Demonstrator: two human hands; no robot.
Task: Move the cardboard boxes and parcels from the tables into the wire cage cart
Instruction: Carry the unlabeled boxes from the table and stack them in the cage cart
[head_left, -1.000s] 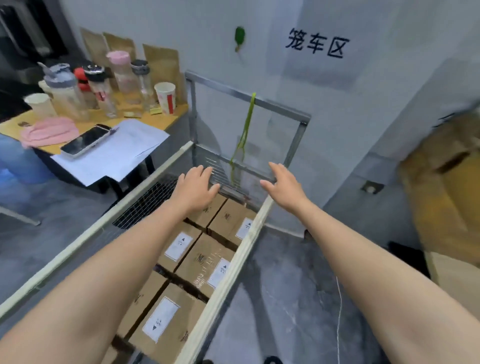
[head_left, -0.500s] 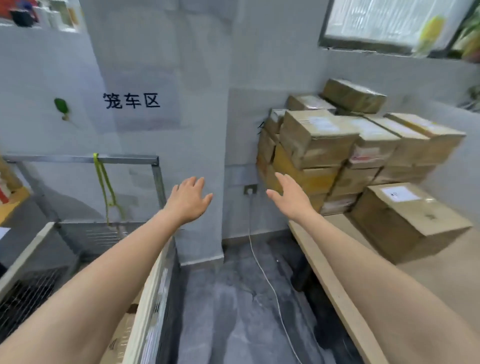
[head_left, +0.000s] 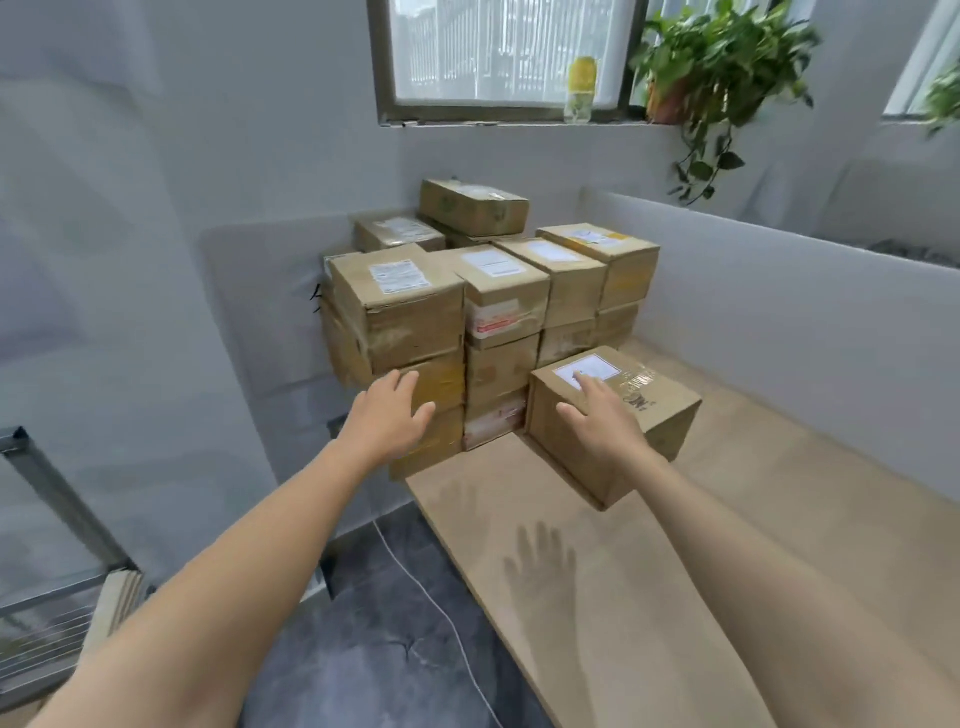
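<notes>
Both hands have swung away from the cart rail since a second ago and now reach at the parcel pile

- Left hand (head_left: 387, 415): grip released, fingers straight and spread, in front of the lower boxes of the pile's near column. Contact cannot be told
- Right hand (head_left: 602, 421): grip released too, palm down over a lone brown cardboard box with a white label (head_left: 662, 410), forefinger toward the label. Touching or just above is unclear
- Neither hand carries anything
- Lone box: sits on the pale wooden surface (head_left: 675, 597), turned corner-on, just beside the pile's front
- Stack of taped brown cardboard boxes (head_left: 405, 306): several tiers, packed into the grey wall corner under a window
- Steel-framed wire cage cart (head_left: 47, 639): low at the left edge, well apart from the boxes, with dark floor and a white cable (head_left: 441, 613) between

Step, as judged: reaching for the next parcel, with many still unloaded. Next move calls for the left hand to cross to the lone box's free side, both palms clamping it, a lift, then a turn left to the cart, minding the cable
</notes>
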